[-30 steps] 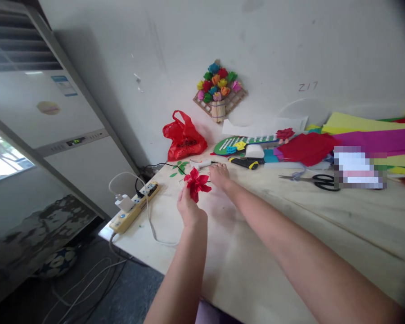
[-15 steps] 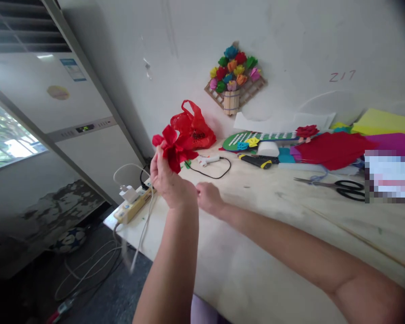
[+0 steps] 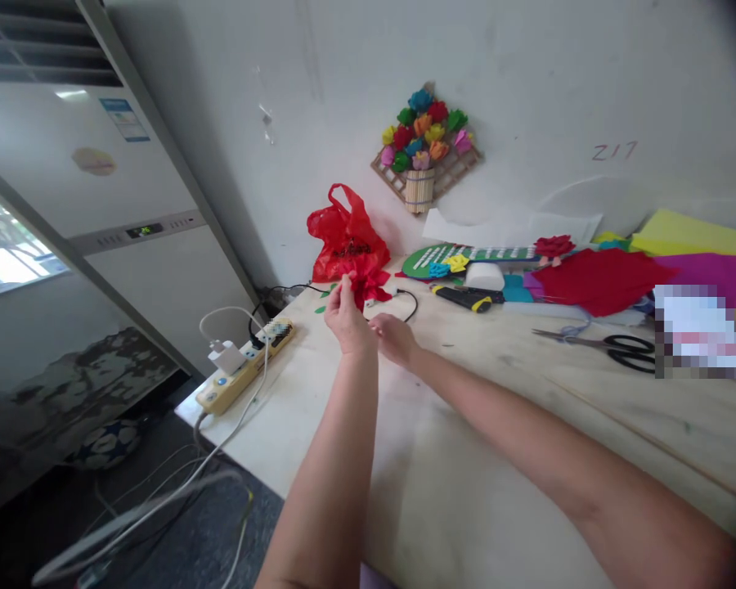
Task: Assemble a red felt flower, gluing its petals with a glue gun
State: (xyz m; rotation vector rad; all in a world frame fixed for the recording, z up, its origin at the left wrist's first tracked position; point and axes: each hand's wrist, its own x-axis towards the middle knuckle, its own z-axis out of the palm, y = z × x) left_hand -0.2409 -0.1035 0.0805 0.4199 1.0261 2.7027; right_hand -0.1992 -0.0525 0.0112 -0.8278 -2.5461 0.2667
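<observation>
My left hand (image 3: 347,317) pinches a red paper flower (image 3: 371,278) with ruffled petals, raised above the far part of the table. Close beside it, my right hand (image 3: 395,338) is closed below the bloom. A small pale tip shows at its fingers, but what it grips is hidden. Behind the flower stands a red plastic bag (image 3: 349,221) with dark bits inside. A white glue gun on a black cord (image 3: 415,304) lies mostly hidden behind the flower and hands.
A power strip (image 3: 239,380) with a white charger sits at the table's left edge, its cables hanging down. Rightward lie a utility knife (image 3: 463,298), scissors (image 3: 613,348), a thin stick (image 3: 650,438) and red crepe paper (image 3: 601,278). A flower-basket decoration (image 3: 420,155) hangs on the wall.
My left hand has carried the red flower to the right and slightly down, in front of the plastic bag. My right hand has shifted slightly right. A white cable has swung into view at lower left.
</observation>
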